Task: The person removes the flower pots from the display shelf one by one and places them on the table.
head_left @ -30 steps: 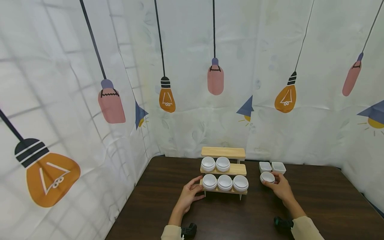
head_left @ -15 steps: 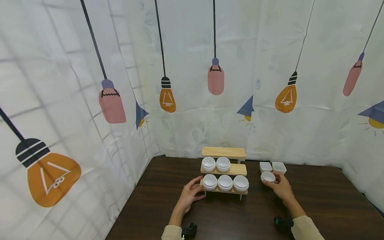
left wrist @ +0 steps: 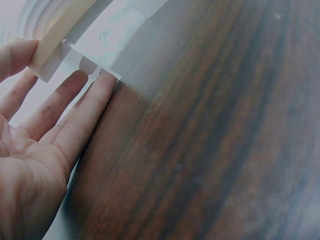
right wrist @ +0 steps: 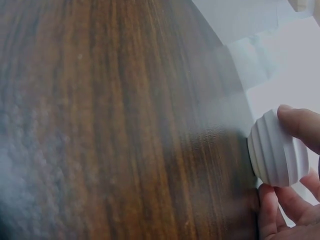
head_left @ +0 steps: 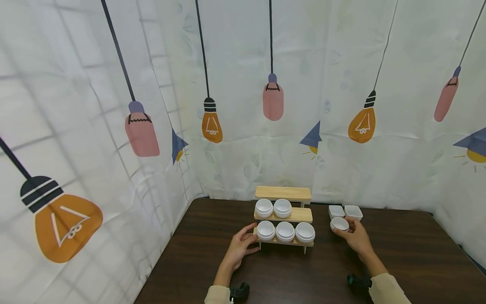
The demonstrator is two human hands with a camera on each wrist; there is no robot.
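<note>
A small white round bowl (head_left: 339, 224) with a ridged side is in my right hand (head_left: 357, 238); thumb and fingers hold it from the sides. In the right wrist view the ridged bowl (right wrist: 277, 150) stands low against the tabletop. My left hand (head_left: 238, 248) touches the left end of a tiered wooden stand (head_left: 300, 215). In the left wrist view its fairly straight fingers (left wrist: 87, 107) reach the board end and the clear leg. Three white bowls (head_left: 285, 231) stand on the front tier and two more bowls (head_left: 282, 207) on the middle tier.
Two white square bowls (head_left: 353, 212) stand just behind the held one. The top board (head_left: 283, 193) of the stand rises at the back. A dark wood-grain table (head_left: 303, 278) lies under everything, with a printed curtain (head_left: 243, 160) behind it.
</note>
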